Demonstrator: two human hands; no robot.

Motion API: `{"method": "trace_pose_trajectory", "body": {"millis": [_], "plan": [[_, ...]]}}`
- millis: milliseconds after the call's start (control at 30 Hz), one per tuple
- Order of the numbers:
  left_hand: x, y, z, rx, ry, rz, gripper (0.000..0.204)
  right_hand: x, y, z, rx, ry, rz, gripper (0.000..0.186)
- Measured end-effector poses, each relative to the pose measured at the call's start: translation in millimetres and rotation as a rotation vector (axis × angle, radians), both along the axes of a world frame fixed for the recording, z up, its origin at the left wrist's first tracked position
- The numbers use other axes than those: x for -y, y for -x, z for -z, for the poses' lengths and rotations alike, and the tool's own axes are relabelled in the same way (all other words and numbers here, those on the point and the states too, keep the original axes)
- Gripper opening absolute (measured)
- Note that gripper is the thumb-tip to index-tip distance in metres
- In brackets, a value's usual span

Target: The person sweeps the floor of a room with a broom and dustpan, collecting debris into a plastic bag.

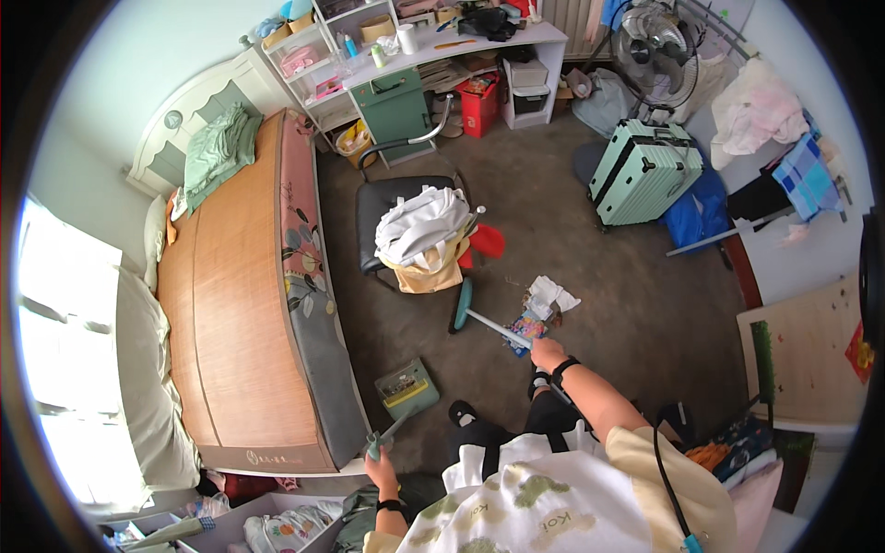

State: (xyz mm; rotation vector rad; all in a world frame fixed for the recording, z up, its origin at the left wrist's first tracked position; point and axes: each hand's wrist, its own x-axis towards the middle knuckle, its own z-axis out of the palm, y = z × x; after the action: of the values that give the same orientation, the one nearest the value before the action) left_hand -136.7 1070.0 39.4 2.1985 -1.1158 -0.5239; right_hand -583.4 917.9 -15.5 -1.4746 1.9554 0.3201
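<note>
My right hand [548, 354] is closed round the pale handle of a broom [498, 329]. The broom's teal and black head rests on the floor just in front of the chair. Beside the handle lie crumpled white paper [550, 296], a colourful wrapper [524, 330] and small brown scraps. Low on the left, my left hand [379, 463] grips the handle of a long-handled dustpan [408, 389]. The grey-green pan, with a yellow stripe and some debris in it, sits on the floor by the bed, apart from the broom.
A black chair [371, 226] piled with clothes [424, 227] stands ahead. The bed [230, 323] runs along the left. A desk [507, 35] lines the back. At the right are a mint suitcase [641, 175], a fan [653, 55] and a clothes rack with garments [756, 115].
</note>
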Motion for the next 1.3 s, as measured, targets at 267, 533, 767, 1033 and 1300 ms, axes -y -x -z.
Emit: {"method": "trace_pose_trajectory", "body": {"millis": [267, 533, 767, 1033, 1300], "plan": [[-7, 90, -42, 0.074, -0.062, -0.070, 0.024, 37, 97, 22, 0.123, -0.049, 0.101, 0.025], [15, 152, -58, 0.044, -0.057, -0.049, 0.024, -23, 204, 43, 0.125, 0.038, 0.147, 0.029], [35, 143, -58, 0.191, -0.302, 0.156, 0.032, -68, 237, 26, 0.193, -0.007, 0.230, 0.028], [67, 149, -51, 0.331, -0.441, 0.609, 0.030, -101, 253, -96, -0.006, 0.059, 0.290, 0.026], [124, 161, -34, 0.363, -0.484, 0.957, 0.028, -94, 275, -115, -0.281, -0.053, 0.312, 0.027]]}}
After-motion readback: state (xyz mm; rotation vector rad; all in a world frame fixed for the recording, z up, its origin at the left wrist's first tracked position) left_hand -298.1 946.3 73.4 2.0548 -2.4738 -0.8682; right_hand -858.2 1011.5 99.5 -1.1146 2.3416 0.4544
